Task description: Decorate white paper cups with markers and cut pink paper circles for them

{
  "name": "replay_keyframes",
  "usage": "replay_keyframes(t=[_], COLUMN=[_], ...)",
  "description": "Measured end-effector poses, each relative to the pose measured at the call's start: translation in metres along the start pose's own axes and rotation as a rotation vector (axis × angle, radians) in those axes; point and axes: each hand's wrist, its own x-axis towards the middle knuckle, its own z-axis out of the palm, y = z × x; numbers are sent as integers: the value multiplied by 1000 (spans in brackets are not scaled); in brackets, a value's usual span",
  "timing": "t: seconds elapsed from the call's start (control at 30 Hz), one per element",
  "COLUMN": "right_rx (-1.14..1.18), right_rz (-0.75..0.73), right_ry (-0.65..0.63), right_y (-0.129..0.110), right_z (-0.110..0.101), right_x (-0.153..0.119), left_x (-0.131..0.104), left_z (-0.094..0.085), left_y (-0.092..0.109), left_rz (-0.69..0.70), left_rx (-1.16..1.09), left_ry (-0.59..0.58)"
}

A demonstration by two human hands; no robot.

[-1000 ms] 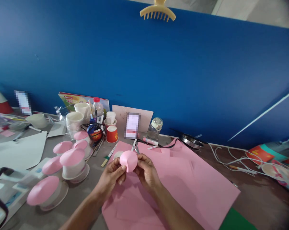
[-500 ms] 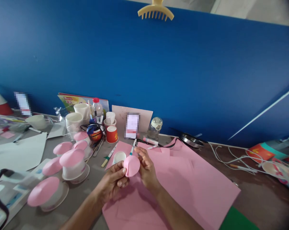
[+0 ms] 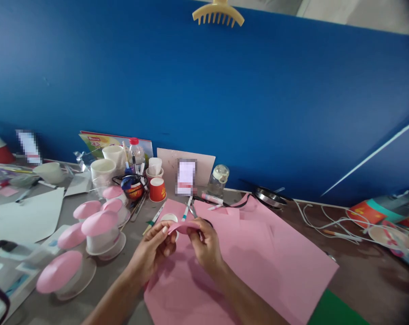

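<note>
A small pink paper disc (image 3: 183, 226) is held up between my two hands, seen almost edge-on and slightly curved. My left hand (image 3: 154, 243) pinches its left edge between thumb and fingers. At the right edge, my right hand (image 3: 206, 239) grips it with the thumb underneath. Just behind the disc stands a white paper cup (image 3: 169, 218), partly covered by it. Scissors (image 3: 192, 208) and a white-and-teal marker (image 3: 186, 209) lie beyond my fingers. Beneath both hands spread large pink paper sheets (image 3: 258, 271).
Several paper cups with pink domed tops (image 3: 100, 224) stand at the left. Behind are a red paper cup (image 3: 157, 189), a phone (image 3: 186, 177), a glass jar (image 3: 219, 180) and a roll of tape (image 3: 269, 197). White cables (image 3: 321, 221) trail at the right.
The pink disc has tipped from facing me to nearly edge-on. My right hand has moved down from behind it to grip its right edge. The scissors now show behind.
</note>
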Motion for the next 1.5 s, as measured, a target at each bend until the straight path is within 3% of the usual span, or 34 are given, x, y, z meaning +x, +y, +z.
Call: replay_keyframes(t=[0.13, 0.23, 0.47, 0.6, 0.73, 0.87, 1.0, 1.13, 1.37, 1.5], right_rx=[-8, 74, 290, 303, 267, 300, 405, 408, 104, -16], right_rz=[220, 292, 339, 352, 325, 305, 326, 361, 400, 389], right_ry=[88, 82, 4, -55, -130, -58, 89, 118, -61, -186], right_y=[-2, -1, -5, -8, -8, -5, 1, 11, 40, 54], right_z=[3, 2, 3, 7, 8, 7, 2, -7, -33, -47], right_x=[0, 2, 5, 0, -5, -3, 6, 14, 32, 38], left_x=[2, 2, 1, 1, 1, 2, 0, -2, -5, -10], left_z=[0, -1, -3, -8, -8, -4, 1, 5, 5, 7], left_y=[-3, -6, -7, -6, -5, -5, -10, -16, -21, -13], left_rz=[67, 135, 193, 245, 207, 187, 110, 72, -17, -160], left_rx=[40, 108, 225, 246, 257, 295, 344, 493, 778, 760], left_ry=[48, 82, 174, 169, 181, 207, 139, 25, -272, -497])
